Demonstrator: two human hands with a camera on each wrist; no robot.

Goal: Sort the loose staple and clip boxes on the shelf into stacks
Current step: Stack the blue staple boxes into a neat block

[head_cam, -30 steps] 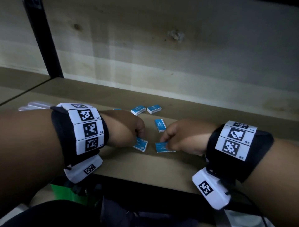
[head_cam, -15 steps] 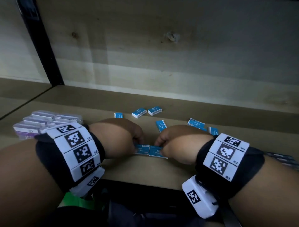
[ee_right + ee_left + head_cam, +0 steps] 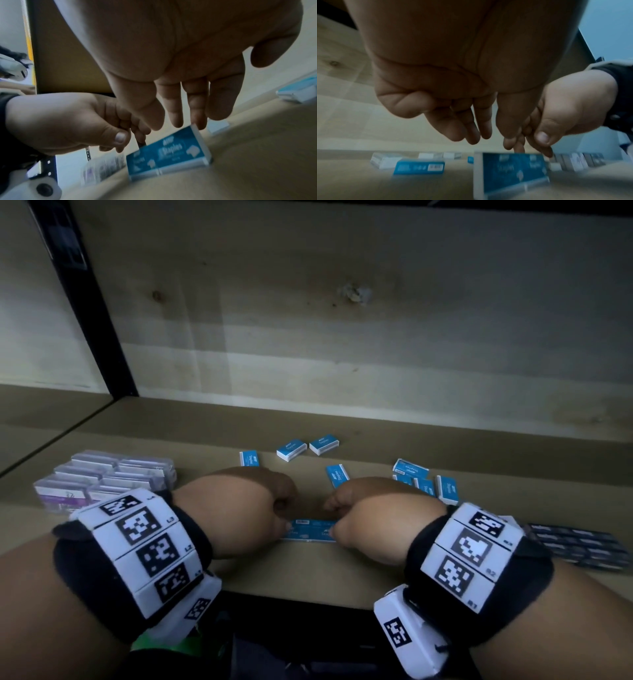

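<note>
Two blue staple boxes [image 3: 310,530] lie flat, side by side and touching, near the front edge of the wooden shelf [image 3: 291,573]. My left hand [image 3: 246,508] hovers at their left end and my right hand [image 3: 376,515] at their right end. In the left wrist view the left fingers [image 3: 471,132] hang loosely just above the pair of boxes [image 3: 511,170]. Seen from the right wrist, straight right fingertips [image 3: 197,121] touch the right end of the pair [image 3: 171,152]. Neither hand grips a box.
Several loose blue staple boxes [image 3: 291,450] lie further back, with a cluster [image 3: 424,481] to the right. Clear clip boxes with purple labels [image 3: 102,477] sit at the left, dark boxes [image 3: 579,546] at the right. A black upright [image 3: 85,302] and the wooden back panel [image 3: 342,337] bound the shelf.
Each hand drew one blue box toward the front edge and slid it inward. The two boxes, apart a second ago, now lie end to end and touching.
</note>
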